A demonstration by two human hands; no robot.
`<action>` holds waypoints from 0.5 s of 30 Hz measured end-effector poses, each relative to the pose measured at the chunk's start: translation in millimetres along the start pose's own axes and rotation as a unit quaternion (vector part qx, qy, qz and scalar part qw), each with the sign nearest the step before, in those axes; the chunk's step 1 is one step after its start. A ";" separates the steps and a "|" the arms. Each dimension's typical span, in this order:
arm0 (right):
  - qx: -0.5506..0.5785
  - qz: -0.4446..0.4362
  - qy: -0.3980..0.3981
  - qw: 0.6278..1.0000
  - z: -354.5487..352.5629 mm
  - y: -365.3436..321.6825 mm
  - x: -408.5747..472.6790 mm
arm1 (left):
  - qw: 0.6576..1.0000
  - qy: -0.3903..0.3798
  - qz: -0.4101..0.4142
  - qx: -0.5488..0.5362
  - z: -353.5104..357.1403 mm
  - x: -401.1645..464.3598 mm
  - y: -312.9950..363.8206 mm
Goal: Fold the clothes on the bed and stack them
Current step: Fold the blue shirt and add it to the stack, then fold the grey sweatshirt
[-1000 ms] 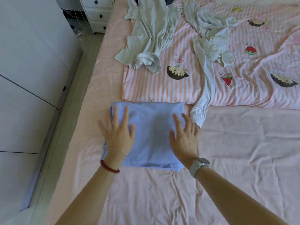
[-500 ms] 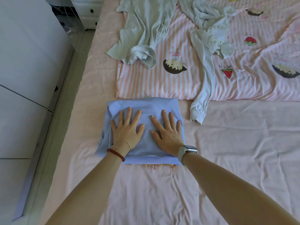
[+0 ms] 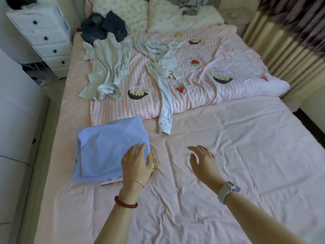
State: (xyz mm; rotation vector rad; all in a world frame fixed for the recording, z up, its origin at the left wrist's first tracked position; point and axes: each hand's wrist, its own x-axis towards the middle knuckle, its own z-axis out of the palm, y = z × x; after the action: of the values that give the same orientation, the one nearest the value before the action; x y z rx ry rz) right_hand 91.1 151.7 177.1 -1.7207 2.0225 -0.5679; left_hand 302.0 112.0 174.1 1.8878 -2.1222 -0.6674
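Note:
A folded light-blue garment (image 3: 109, 148) lies on the pink sheet (image 3: 228, 155) near the bed's left side, on top of another folded piece whose patterned edge peeks out below. My left hand (image 3: 137, 163) rests on its right front corner, fingers relaxed. My right hand (image 3: 202, 161) hovers open above the bare sheet, holding nothing. Unfolded clothes lie further up: a pale green shirt (image 3: 107, 69), a white long-sleeved top (image 3: 165, 88) and a dark blue garment (image 3: 103, 30) near the pillows.
A pink striped cartoon quilt (image 3: 211, 85) covers the far half of the bed. White pillows (image 3: 168, 14) sit at the head. A white drawer chest (image 3: 44, 37) stands at the back left, a white cabinet (image 3: 15, 120) along the left, curtains (image 3: 284, 41) on the right.
Both hands have lifted from pressing the blue garment flat. The left hand now rests at its right corner, the right hand has moved off to the right. The view has risen toward the bed's head.

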 end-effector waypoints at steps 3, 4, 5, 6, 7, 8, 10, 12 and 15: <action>0.005 0.065 0.021 0.998 -54.4 70.5 -41.2 | 0.997 -0.053 0.047 0.014 41.2 -23.7 76.2; 0.008 0.083 0.035 0.996 -73.0 98.2 -56.1 | 0.996 -0.061 0.066 0.017 57.6 -31.7 104.3; 0.011 0.103 0.046 0.994 -91.8 126.8 -71.5 | 0.994 -0.067 0.079 0.018 74.5 -39.8 134.1; 0.016 0.122 0.055 0.991 -111.2 156.6 -88.1 | 0.994 -0.064 0.090 0.020 92.6 -48.8 165.6; 0.022 0.134 0.063 0.989 -130.6 186.4 -103.6 | 0.993 -0.064 0.096 0.018 109.4 -58.7 198.0; 0.030 0.149 0.069 0.986 -150.7 216.8 -119.4 | 0.993 -0.058 0.100 0.008 126.5 -68.7 232.4; 0.036 0.185 0.074 0.979 -188.9 268.5 -149.2 | 0.991 -0.071 0.113 0.015 155.7 -83.6 297.4; 0.032 0.225 0.078 0.971 -229.0 321.7 -180.6 | 0.983 -0.105 0.147 0.032 189.7 -92.8 363.9; 0.020 0.287 0.086 0.954 -287.8 398.0 -216.1 | 0.968 -0.142 0.203 0.035 234.2 -100.3 465.2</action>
State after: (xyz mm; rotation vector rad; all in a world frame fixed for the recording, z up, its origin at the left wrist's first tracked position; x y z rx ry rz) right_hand -363.8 434.9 204.2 -1.0003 2.4641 -0.5620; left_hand -198.2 286.1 202.7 1.3798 -2.6340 -0.8130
